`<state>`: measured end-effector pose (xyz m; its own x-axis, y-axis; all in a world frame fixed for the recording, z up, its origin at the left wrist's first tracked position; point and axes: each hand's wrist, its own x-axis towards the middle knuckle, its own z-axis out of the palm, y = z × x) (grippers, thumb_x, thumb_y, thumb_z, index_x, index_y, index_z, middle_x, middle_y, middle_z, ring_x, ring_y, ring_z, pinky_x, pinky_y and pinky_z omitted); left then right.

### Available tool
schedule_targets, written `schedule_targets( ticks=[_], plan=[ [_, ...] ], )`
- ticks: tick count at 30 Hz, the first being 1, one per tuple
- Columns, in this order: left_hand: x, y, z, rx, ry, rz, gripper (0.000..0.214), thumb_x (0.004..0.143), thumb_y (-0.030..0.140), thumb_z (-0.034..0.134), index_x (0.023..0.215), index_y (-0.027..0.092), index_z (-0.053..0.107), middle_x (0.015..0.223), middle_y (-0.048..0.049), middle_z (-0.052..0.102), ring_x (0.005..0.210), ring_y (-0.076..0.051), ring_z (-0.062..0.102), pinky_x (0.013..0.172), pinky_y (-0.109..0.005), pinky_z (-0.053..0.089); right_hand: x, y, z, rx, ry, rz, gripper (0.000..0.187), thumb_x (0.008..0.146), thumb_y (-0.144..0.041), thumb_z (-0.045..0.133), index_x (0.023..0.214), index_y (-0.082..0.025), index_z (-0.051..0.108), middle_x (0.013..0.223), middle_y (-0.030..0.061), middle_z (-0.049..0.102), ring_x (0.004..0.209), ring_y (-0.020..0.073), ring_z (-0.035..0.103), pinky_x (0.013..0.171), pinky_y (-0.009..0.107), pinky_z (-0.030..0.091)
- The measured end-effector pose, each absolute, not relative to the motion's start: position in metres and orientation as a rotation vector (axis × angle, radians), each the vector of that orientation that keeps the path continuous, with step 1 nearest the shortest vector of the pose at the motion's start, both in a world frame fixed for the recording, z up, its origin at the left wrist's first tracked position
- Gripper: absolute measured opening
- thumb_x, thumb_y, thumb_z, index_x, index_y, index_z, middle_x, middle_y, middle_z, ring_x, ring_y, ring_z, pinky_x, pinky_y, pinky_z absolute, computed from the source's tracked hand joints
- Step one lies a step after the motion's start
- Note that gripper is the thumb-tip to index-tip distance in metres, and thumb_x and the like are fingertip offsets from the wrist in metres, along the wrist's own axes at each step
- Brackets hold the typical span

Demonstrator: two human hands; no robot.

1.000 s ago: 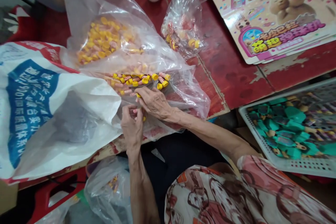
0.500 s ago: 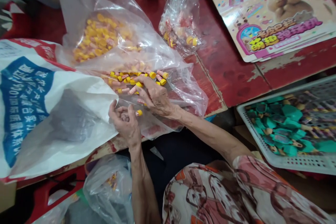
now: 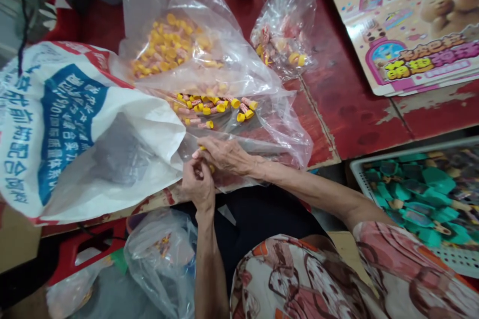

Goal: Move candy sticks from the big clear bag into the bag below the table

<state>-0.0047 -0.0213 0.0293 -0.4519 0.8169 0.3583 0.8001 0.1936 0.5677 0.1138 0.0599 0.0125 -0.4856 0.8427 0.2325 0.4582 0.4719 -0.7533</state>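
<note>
A white woven sack (image 3: 56, 129) lies left of the clear plastic bag (image 3: 288, 134). At the bag's near edge, the left hand (image 3: 198, 184) curls shut on something hidden, and the right hand (image 3: 228, 155) pinches a yellow-capped tube (image 3: 200, 148). More tubes (image 3: 219, 105) lie inside; a basket (image 3: 464, 261) of teal toys (image 3: 434, 179) sits right of it.

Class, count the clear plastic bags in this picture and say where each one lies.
3: a large bag holding yellow-capped pieces on the table, a small bag beyond it, and a lower bag below the table's near edge. Folds may hide more.
</note>
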Motion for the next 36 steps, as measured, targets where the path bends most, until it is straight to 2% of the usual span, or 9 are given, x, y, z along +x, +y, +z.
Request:
schedule_targets(
  ticks=[6,11,15,18,21,24,27,32,36],
  plan=[
    [-0.011,-0.032,0.036,1.521,2.491,1.386,0.027,0.100,0.046,0.063,0.108,0.020,0.067,0.087,-0.0011,0.066,0.069,-0.014,0.059,0.067,-0.027,0.050,0.118,0.067,0.008,-1.033,-2.152,0.710,0.030,0.122,-0.030,0.039,0.139,-0.023,0.063,0.138,0.0101,0.072,0.116,0.0196,0.071,0.072,0.028,0.050],
    [-0.024,-0.038,0.034,1.631,2.301,1.065,0.027,0.099,0.047,0.062,0.100,0.021,0.069,0.084,-0.0023,0.069,0.070,-0.015,0.064,0.070,-0.028,0.053,0.120,0.067,0.003,-0.987,-2.156,0.370,0.033,0.122,-0.024,0.037,0.134,-0.018,0.066,0.123,0.0078,0.076,0.094,0.0175,0.072,0.072,0.027,0.052],
    [-0.046,-0.034,0.050,1.441,2.509,1.275,0.033,0.095,0.049,0.065,0.109,0.019,0.069,0.088,-0.0008,0.065,0.072,-0.014,0.062,0.068,-0.026,0.051,0.117,0.066,-0.002,-0.699,-1.969,0.183,0.027,0.123,-0.026,0.043,0.128,-0.015,0.067,0.117,0.0063,0.077,0.105,0.0156,0.073,0.085,0.025,0.055],
    [-0.079,-0.022,0.056,1.262,2.682,1.450,0.034,0.090,0.045,0.064,0.112,0.019,0.067,0.087,0.0003,0.059,0.071,-0.015,0.058,0.067,-0.028,0.049,0.112,0.065,-0.008,-0.603,-2.082,0.166,0.032,0.121,-0.018,0.037,0.120,-0.015,0.069,0.103,0.0046,0.076,0.092,0.0149,0.071,0.078,0.025,0.053],
    [-0.115,-0.013,0.050,1.146,2.677,1.219,0.031,0.083,0.044,0.064,0.102,0.020,0.066,0.084,0.0013,0.058,0.074,-0.017,0.056,0.069,-0.029,0.049,0.107,0.065,-0.012,-0.663,-2.232,0.214,0.039,0.115,-0.007,0.033,0.108,-0.016,0.071,0.093,0.0035,0.073,0.079,0.0145,0.065,0.073,0.026,0.049],
    [-0.129,-0.016,0.044,1.072,2.639,1.128,0.034,0.082,0.050,0.067,0.098,0.020,0.066,0.084,0.0014,0.060,0.078,-0.017,0.058,0.073,-0.029,0.051,0.108,0.064,-0.010,-0.724,-2.167,0.400,0.033,0.119,-0.017,0.039,0.118,-0.017,0.072,0.100,0.0034,0.074,0.081,0.0142,0.065,0.074,0.025,0.049],
    [-0.116,-0.027,0.043,1.147,2.594,1.230,0.042,0.085,0.054,0.067,0.107,0.018,0.069,0.087,0.0002,0.062,0.077,-0.016,0.060,0.069,-0.027,0.051,0.112,0.062,-0.005,-0.702,-2.145,0.514,0.033,0.122,-0.029,0.039,0.133,-0.016,0.067,0.115,0.0057,0.075,0.094,0.0161,0.069,0.078,0.025,0.051],
    [-0.099,-0.025,0.047,1.322,2.286,0.967,0.073,0.083,0.050,0.076,0.147,0.019,0.060,0.110,-0.0062,0.072,0.066,-0.012,0.058,0.058,-0.024,0.050,0.112,0.061,-0.002,-0.641,-2.519,0.384,0.031,0.114,-0.004,0.039,0.123,-0.015,0.067,0.111,0.0058,0.073,0.089,0.0159,0.067,0.080,0.028,0.053],
    [-0.113,-0.009,0.049,1.331,2.176,0.882,0.066,0.074,0.047,0.079,0.133,0.020,0.068,0.108,-0.0056,0.075,0.063,-0.012,0.056,0.054,-0.023,0.048,0.112,0.062,0.002,-0.700,-2.503,0.397,0.029,0.118,-0.014,0.039,0.133,-0.015,0.064,0.113,0.0073,0.072,0.091,0.0175,0.068,0.075,0.028,0.052]
  ],
)
